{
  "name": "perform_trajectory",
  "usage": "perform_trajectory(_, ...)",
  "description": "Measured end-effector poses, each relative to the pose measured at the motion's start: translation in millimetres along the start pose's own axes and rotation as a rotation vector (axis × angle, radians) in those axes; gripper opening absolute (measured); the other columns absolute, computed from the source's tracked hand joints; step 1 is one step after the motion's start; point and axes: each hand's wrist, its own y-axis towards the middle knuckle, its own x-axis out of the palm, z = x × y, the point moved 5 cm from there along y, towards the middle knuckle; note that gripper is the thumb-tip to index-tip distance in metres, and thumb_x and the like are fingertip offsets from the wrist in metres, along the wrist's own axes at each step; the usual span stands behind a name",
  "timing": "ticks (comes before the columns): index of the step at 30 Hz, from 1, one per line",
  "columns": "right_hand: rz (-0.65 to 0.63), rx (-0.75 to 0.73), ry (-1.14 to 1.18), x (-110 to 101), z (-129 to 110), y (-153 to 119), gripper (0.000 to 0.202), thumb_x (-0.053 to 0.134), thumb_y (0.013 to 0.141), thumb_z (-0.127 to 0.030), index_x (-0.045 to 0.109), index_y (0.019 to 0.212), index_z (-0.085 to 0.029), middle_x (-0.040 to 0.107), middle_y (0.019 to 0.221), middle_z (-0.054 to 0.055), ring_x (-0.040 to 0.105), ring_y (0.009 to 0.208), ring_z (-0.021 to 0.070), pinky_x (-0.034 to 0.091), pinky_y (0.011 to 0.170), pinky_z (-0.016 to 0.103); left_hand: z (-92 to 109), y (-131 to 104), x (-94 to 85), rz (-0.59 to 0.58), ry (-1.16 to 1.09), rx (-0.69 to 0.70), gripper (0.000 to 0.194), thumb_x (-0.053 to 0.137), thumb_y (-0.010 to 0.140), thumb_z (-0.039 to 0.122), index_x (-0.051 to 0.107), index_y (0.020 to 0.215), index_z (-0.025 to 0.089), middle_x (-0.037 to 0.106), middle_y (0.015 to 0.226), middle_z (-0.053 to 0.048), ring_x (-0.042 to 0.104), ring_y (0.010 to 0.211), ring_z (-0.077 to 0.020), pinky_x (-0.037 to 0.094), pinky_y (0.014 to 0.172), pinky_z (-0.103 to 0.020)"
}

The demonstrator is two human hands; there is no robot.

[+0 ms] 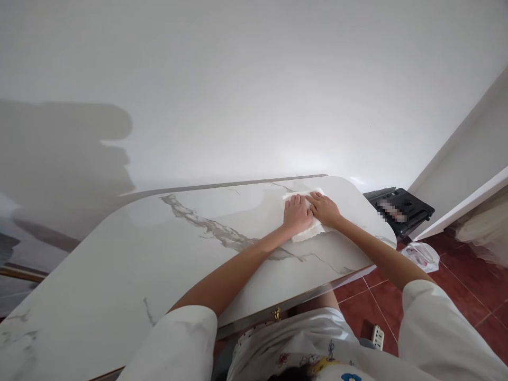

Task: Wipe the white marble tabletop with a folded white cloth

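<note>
A white cloth (304, 233) lies flat on the marble-patterned white table (190, 259), toward its right end. My left hand (297, 212) rests on the cloth, palm down, with its fingers spread a little and pointing toward the wall. Beside it on the right, my right hand (323, 208) lies flat over the cloth's right part, its fingertips close to or touching the left hand. The part of the cloth under both palms is hidden.
A white wall (246, 95) runs along the table's far edge. Right of the table are a black case (415, 211) and a white plastic bag (421, 256) on the red tiled floor (462, 280). A power strip (378, 337) lies below the near edge.
</note>
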Motion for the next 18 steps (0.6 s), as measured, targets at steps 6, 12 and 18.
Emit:
perform_trajectory(6, -0.068, -0.004, 0.068, 28.7, 1.4, 66.5, 0.048, 0.028, 0.092, -0.017, 0.04, 0.138, -0.017, 0.041, 0.143, 0.01, 0.033, 0.132, 0.0252, 0.034, 0.104, 0.045, -50.0, 40.7, 3.3, 0.004, -0.016, -0.024, 0.048, 0.036, 0.088, 0.027, 0.04, 0.13, 0.006, 0.041, 0.139, -0.019, 0.033, 0.131, -0.0291, 0.025, 0.108, -0.044)
perform_trajectory(12, -0.032, -0.04, 0.111, 40.2, 0.3, 110.8, 0.047, 0.03, 0.091, -0.018, 0.042, 0.137, -0.017, 0.041, 0.143, 0.01, 0.032, 0.133, 0.0239, 0.031, 0.106, 0.044, -85.6, 70.8, 6.9, 0.04, 0.002, -0.048, 0.045, 0.035, 0.087, 0.027, 0.043, 0.127, 0.009, 0.045, 0.136, -0.017, 0.036, 0.129, -0.027, 0.026, 0.107, -0.041)
perform_trajectory(18, -0.02, -0.109, 0.164, 48.3, 16.0, 134.0, 0.046, 0.031, 0.091, -0.019, 0.044, 0.135, -0.018, 0.045, 0.14, 0.008, 0.036, 0.129, 0.021, 0.032, 0.105, 0.041, -86.9, 90.6, 13.0, 0.089, 0.085, -0.09, 0.044, 0.035, 0.087, 0.026, 0.046, 0.124, 0.005, 0.049, 0.13, -0.019, 0.039, 0.126, -0.0297, 0.027, 0.105, -0.042)
